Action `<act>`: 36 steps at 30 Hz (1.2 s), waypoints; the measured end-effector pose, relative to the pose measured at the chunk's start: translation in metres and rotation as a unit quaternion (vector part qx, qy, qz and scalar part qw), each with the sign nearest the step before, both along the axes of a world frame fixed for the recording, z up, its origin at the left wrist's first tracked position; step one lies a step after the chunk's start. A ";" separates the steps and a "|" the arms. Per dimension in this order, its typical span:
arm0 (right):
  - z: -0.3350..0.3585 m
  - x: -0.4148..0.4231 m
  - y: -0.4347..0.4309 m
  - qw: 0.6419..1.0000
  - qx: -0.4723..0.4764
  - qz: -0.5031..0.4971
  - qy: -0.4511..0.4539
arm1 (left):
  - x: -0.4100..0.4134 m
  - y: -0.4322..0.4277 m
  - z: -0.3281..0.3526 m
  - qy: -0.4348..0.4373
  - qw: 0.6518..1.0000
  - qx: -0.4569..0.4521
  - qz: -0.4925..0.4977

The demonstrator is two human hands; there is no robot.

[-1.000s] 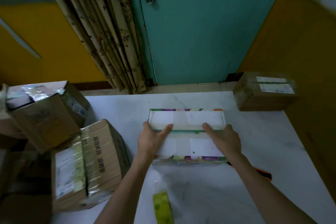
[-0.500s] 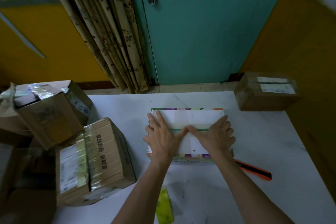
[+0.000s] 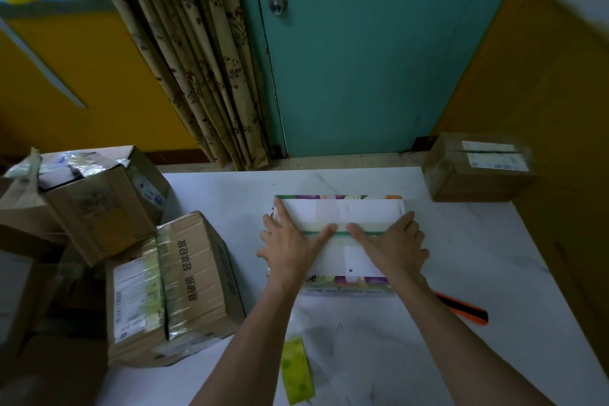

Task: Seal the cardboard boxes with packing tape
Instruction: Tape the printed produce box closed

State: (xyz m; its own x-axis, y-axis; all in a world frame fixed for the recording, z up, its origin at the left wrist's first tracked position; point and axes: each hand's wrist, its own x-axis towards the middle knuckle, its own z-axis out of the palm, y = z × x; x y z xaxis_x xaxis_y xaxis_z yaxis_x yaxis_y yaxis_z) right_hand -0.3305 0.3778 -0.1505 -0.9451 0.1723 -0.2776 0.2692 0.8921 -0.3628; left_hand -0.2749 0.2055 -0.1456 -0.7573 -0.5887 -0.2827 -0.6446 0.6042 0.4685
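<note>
Item: box (image 3: 342,211), printed sides, white flaps facing up, at the middle of the table (image 3: 461,241). Long axis and seam run parallel to the table's far edge. Left hand (image 3: 291,247) and right hand (image 3: 392,245): both flat, fingers straight, pressing the flaps, gripping nothing. Risk: flaps likely spring apart if either palm eases before tape crosses the seam.

Matt white paper facing on the flaps of the box (image 3: 342,212) at centre, with colour-printed card round its edges. The table (image 3: 494,273) under it looks like smooth white stone, faintly veined and scuffed. Lower left, there's a brown corrugated carton (image 3: 197,273), dull and rough, banded in shiny clear tape (image 3: 173,290). Upper right, another matt cardboard box (image 3: 461,181) with paper labels (image 3: 491,160). Behind, a flat-painted teal door (image 3: 362,59), a bright metal knob (image 3: 277,3), a soft printed cloth curtain (image 3: 204,76). Lower right, an orange plastic cutter (image 3: 464,308).
</note>
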 end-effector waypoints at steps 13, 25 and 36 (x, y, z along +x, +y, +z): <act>-0.011 -0.009 0.034 0.981 -0.138 0.030 0.131 | 0.014 -0.022 -0.011 0.142 0.986 0.068 0.051; -0.003 0.004 0.026 0.992 -0.109 0.037 -0.050 | 0.023 -0.025 -0.009 0.064 0.993 0.101 -0.005; -0.008 -0.001 0.052 0.978 -0.193 0.071 0.013 | 0.025 -0.039 -0.010 0.053 0.988 0.131 -0.060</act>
